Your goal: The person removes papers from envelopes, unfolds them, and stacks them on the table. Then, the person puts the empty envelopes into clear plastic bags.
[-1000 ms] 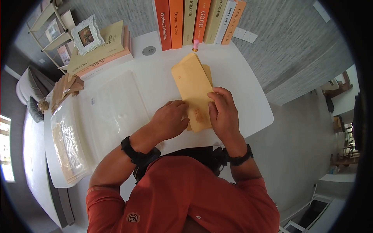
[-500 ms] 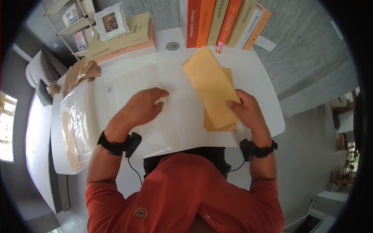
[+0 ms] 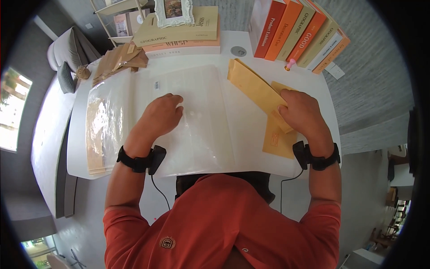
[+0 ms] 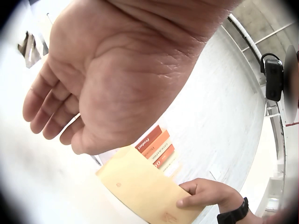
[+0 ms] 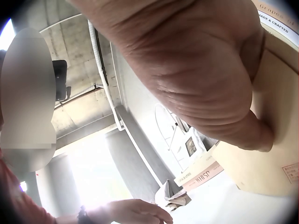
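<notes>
Picking step, I judge: my right hand (image 3: 304,111) pinches one envelope (image 3: 253,85) near the table's (image 3: 245,143) right edge; my empty left hand (image 3: 162,114) should perhaps open the sleeve (image 3: 201,130).

Three cameras worn on one person (image 3: 206,215): head and both wrists.
The head's looks forward and down over the table (image 3: 246,143); the left wrist's, right by the left hand (image 4: 105,84), faces across to the right hand (image 4: 205,192); the right wrist's, close to its own, tilts toward the ceiling (image 5: 79,122). All three share the held envelope (image 3: 254,88) and standing books (image 3: 285,35).
</notes>
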A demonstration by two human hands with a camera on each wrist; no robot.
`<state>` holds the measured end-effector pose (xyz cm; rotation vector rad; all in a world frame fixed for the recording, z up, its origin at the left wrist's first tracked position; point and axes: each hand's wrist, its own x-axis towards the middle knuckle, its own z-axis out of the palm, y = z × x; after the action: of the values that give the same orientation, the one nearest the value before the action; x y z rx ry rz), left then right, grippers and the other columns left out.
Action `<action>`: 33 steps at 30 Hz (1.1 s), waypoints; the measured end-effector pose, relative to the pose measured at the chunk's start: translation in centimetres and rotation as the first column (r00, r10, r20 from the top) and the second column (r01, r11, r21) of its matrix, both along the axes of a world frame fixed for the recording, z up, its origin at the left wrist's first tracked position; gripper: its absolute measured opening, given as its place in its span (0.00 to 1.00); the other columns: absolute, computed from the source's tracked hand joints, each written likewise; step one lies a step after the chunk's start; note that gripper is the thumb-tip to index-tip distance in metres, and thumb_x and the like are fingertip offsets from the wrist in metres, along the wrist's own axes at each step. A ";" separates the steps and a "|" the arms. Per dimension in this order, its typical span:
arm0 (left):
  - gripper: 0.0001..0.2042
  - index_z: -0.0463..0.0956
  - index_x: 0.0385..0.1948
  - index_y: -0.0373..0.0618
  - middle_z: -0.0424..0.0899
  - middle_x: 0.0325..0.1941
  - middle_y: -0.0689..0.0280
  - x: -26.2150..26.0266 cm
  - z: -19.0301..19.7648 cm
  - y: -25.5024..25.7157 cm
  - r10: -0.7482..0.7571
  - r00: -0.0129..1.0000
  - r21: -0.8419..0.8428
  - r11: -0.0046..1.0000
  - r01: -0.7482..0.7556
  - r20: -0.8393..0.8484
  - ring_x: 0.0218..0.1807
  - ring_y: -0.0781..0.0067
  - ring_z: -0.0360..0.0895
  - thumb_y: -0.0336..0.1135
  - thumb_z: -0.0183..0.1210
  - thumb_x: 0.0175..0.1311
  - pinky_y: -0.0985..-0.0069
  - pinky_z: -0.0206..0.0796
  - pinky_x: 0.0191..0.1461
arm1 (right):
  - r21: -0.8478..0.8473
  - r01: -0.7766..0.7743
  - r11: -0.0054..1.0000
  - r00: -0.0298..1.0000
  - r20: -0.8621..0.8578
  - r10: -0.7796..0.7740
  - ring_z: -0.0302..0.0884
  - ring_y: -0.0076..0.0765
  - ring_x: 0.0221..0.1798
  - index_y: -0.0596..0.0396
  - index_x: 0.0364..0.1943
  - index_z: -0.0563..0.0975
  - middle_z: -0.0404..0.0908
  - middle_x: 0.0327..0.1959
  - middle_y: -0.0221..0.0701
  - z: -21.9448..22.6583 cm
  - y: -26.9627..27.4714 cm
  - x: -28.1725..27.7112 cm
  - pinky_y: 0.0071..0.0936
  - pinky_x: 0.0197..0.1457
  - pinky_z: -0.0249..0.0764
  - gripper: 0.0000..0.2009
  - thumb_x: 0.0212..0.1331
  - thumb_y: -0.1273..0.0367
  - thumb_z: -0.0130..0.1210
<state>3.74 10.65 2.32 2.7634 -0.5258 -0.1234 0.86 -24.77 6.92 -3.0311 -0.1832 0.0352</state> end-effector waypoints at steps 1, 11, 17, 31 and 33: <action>0.14 0.80 0.50 0.36 0.84 0.48 0.48 0.1 -0.2 0.6 0.021 1.000 -0.033 0.999 -0.020 0.014 0.51 0.45 0.81 0.32 0.54 0.67 0.59 0.72 0.58 | 0.003 -0.004 1.000 1.000 0.004 0.004 0.82 0.55 0.43 0.57 0.36 0.78 0.85 0.37 0.43 0.3 0.3 0.4 0.46 0.48 0.76 0.09 0.57 0.68 0.52; 0.20 0.69 0.61 0.28 0.86 0.40 0.53 0.3 -2.9 1.8 0.123 0.962 -0.313 0.929 -0.197 -0.242 0.38 0.66 0.84 0.32 0.49 0.71 0.70 0.76 0.44 | 0.835 0.025 0.550 0.996 0.026 -0.085 0.78 0.35 0.32 0.63 0.39 0.77 0.79 0.27 0.41 -2.4 0.8 1.7 0.32 0.40 0.74 0.10 0.65 0.67 0.55; 0.25 0.64 0.66 0.28 0.84 0.46 0.58 -0.2 -2.2 0.2 0.116 0.874 -0.497 0.783 -0.373 -0.473 0.37 0.73 0.79 0.31 0.50 0.70 0.76 0.73 0.39 | 0.763 0.031 0.646 1.000 -0.024 -0.019 0.71 0.31 0.27 0.66 0.38 0.75 0.76 0.25 0.40 -8.2 4.1 0.9 0.29 0.37 0.72 0.12 0.66 0.67 0.56; 0.22 0.75 0.62 0.46 0.81 0.57 0.62 1.9 -1.7 -4.9 -0.391 0.916 -0.456 0.801 0.387 0.091 0.55 0.65 0.78 0.23 0.51 0.66 0.70 0.72 0.57 | 0.995 0.017 -0.098 0.976 -0.038 -0.214 0.80 0.22 0.42 0.60 0.54 0.77 0.84 0.47 0.27 -4.1 0.7 -2.6 0.24 0.46 0.76 0.12 0.71 0.71 0.54; 0.19 0.77 0.59 0.47 0.81 0.59 0.58 3.2 -2.5 -6.1 -0.546 0.783 -0.166 0.778 0.606 0.299 0.61 0.60 0.76 0.27 0.55 0.66 0.67 0.73 0.60 | 0.934 -0.002 -0.358 0.994 -0.036 -0.099 0.79 0.21 0.46 0.59 0.58 0.75 0.83 0.50 0.28 -1.4 2.4 -5.7 0.23 0.49 0.76 0.14 0.71 0.71 0.54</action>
<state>6.93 4.60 -0.15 2.2817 -1.3548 0.1290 -4.82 -22.35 5.54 -1.1038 -0.0045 -0.1598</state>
